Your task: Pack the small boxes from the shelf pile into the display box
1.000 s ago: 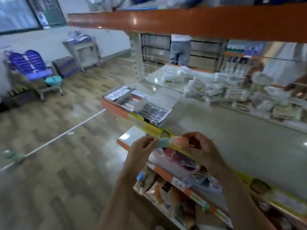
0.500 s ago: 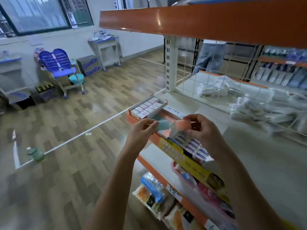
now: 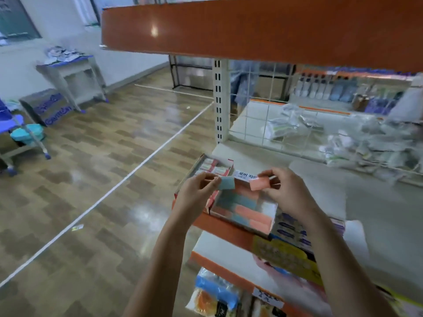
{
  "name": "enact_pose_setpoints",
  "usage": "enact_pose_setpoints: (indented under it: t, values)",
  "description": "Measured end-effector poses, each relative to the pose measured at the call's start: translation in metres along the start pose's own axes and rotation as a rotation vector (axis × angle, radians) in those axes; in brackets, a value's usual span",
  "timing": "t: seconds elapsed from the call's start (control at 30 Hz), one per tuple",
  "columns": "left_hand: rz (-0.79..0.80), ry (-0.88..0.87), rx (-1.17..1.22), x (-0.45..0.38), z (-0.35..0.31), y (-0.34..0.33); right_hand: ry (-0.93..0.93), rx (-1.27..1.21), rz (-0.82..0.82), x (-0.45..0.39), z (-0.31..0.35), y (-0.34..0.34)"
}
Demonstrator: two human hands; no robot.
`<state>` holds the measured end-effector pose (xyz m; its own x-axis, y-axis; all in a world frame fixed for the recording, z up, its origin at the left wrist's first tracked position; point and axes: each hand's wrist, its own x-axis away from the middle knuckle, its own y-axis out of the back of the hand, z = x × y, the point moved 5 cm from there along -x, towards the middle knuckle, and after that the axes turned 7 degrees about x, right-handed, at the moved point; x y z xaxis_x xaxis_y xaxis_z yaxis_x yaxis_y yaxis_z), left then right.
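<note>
The shelf (image 3: 377, 216) is grey with an orange front edge, and both hands are above its left corner. Just below the hands the display box (image 3: 267, 205) stands open; inside it small pink and blue boxes lie flat in rows, and a part near the right wall shows white. Left of it and under the left hand, a second open carton (image 3: 207, 167) holds white and red packs in a row. The left hand (image 3: 196, 193) pinches a small blue box (image 3: 226, 183) between thumb and fingers. The right hand (image 3: 288, 191) pinches a small pink box (image 3: 259, 183) the same way. The two boxes are apart, above the display box.
</note>
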<state>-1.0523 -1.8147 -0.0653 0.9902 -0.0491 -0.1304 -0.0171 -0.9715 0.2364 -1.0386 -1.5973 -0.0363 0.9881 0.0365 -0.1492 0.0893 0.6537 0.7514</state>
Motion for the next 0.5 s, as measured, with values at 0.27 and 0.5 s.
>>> enact_pose_setpoints:
  t: [0.27,0.5]
  values:
    - [0.299,-0.133,-0.059,-0.044,0.002,-0.011,-0.145,0.365,0.028,0.005,0.004,-0.008]
    - [0.395,-0.117,0.027,-0.053,0.003,-0.024,-0.214,0.656,0.145,0.014,0.009,-0.016]
